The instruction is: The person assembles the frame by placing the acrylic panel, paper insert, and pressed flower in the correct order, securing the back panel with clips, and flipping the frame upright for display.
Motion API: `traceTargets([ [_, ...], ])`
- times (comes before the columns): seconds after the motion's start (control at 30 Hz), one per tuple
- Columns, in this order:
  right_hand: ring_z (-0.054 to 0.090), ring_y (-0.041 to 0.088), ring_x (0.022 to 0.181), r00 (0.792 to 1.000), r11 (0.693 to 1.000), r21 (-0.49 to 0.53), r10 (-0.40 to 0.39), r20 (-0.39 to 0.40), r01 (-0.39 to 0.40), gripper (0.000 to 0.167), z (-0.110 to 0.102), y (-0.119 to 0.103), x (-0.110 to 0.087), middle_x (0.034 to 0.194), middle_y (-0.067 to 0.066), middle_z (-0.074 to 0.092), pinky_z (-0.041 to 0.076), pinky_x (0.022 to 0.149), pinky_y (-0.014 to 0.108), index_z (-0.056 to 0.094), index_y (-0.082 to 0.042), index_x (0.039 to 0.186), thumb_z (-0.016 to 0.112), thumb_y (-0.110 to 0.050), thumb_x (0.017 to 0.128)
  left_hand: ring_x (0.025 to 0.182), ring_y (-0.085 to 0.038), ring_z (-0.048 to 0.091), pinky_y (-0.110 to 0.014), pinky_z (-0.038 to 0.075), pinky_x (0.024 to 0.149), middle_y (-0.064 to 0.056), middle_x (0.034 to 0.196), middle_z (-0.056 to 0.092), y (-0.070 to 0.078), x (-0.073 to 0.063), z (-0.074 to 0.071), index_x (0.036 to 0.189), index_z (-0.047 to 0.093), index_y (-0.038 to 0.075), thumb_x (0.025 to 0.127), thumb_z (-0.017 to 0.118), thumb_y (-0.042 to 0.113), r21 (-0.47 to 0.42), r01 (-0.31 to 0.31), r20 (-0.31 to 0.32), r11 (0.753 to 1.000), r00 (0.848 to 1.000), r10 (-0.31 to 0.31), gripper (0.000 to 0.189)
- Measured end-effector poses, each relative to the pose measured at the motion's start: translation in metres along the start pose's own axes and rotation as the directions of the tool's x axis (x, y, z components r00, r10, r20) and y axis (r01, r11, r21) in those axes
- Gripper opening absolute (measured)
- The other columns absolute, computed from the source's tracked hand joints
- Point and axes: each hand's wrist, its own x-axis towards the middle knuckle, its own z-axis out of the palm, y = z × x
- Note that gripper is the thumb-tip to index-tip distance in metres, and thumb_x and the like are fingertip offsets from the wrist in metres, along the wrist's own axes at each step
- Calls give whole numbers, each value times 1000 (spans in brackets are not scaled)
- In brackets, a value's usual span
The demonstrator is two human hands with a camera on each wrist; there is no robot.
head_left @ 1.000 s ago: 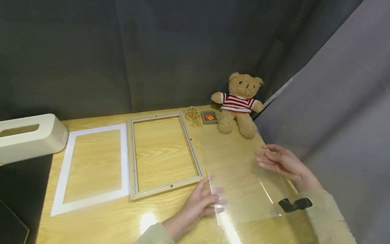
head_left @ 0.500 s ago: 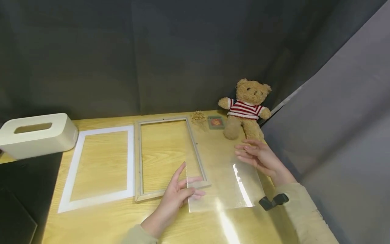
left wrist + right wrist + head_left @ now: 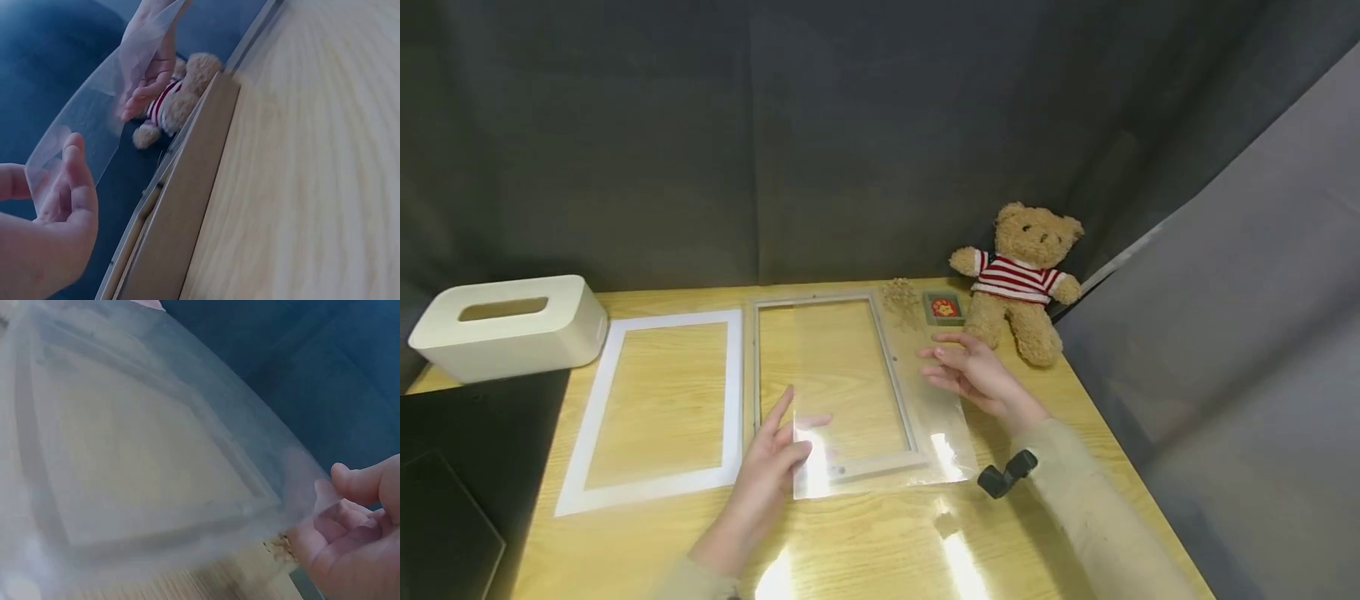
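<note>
A clear flexible sheet (image 3: 951, 429) hangs level above the light wooden picture frame (image 3: 756, 358), covering most of its opening. My left hand (image 3: 763, 467) pinches the sheet's left edge, thumb above and fingers showing through from below. At the opposite edge, my right hand (image 3: 977, 375) grips it between thumb and fingers. The left wrist view shows the sheet (image 3: 94, 103) bowed slightly between both hands, apart from the frame's side (image 3: 187, 206). In the right wrist view the frame is seen blurred through the sheet (image 3: 250, 425).
A white mat border (image 3: 733, 400) lies left of the frame. Farther left are a white tissue box (image 3: 512, 325) and a black panel (image 3: 475, 467). Dried flowers (image 3: 900, 293), a small green framed box (image 3: 943, 309) and a teddy bear (image 3: 1026, 279) are at the back right.
Both hands have carried the clear sheet leftward, from the table's right side to above the picture frame. The head view has shifted slightly; the other objects stay put.
</note>
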Motion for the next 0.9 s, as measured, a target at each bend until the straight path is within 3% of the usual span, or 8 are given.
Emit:
traceTargets([
  [0.03,68,20,89,1000,1000,-6,5,-1,-5,47,3,1,3,125,22,54,53,86,33,26,2,142,46,-5,100,64,-2,43,-13,34,56,-12,134,53,1,-1,-3,154,7,21,93,49,-4,-8,-5,3,1000,1000,5,79],
  [0.13,68,21,88,1000,1000,-15,25,4,-25,49,9,4,11,129,28,50,52,86,33,26,4,143,47,-5,100,76,-4,54,-14,47,73,-13,134,50,5,-3,-11,155,6,21,94,48,-5,-43,-15,5,999,1000,15,79],
  [0.27,67,21,88,998,998,-29,50,22,-50,49,16,8,17,134,33,42,52,86,33,27,4,143,48,-8,100,88,-11,60,-26,48,91,-14,135,42,9,-5,-19,155,7,24,93,46,-8,-31,-6,-37,1000,999,5,80],
  [0.4,67,21,88,994,994,-59,93,66,-89,53,21,9,14,137,34,39,52,87,35,26,4,144,49,-15,100,88,-12,61,-26,48,92,-17,139,39,13,-5,-27,155,4,22,93,44,-9,-18,-17,-39,1000,999,17,80],
  [0.63,66,19,86,975,982,-145,145,167,-121,68,18,25,1,130,29,49,54,84,35,18,0,149,57,-16,97,89,-12,64,-23,44,96,-7,133,54,17,-4,-39,154,-2,19,97,42,-7,-82,-58,28,995,998,61,77],
  [0.73,66,18,84,973,985,-127,135,185,-113,71,17,33,-4,128,29,51,55,80,32,15,-3,151,58,-9,95,91,-14,65,-24,45,95,-7,132,54,19,-3,-39,154,-4,17,97,43,-6,-92,-45,26,995,999,47,77],
  [0.9,65,15,78,986,992,-107,75,149,-59,70,20,44,-5,126,34,49,55,74,25,16,-3,152,55,1,94,93,-16,65,-29,46,95,-16,138,47,21,0,-39,153,-7,14,97,41,-5,-43,10,7,999,1000,-9,77],
])
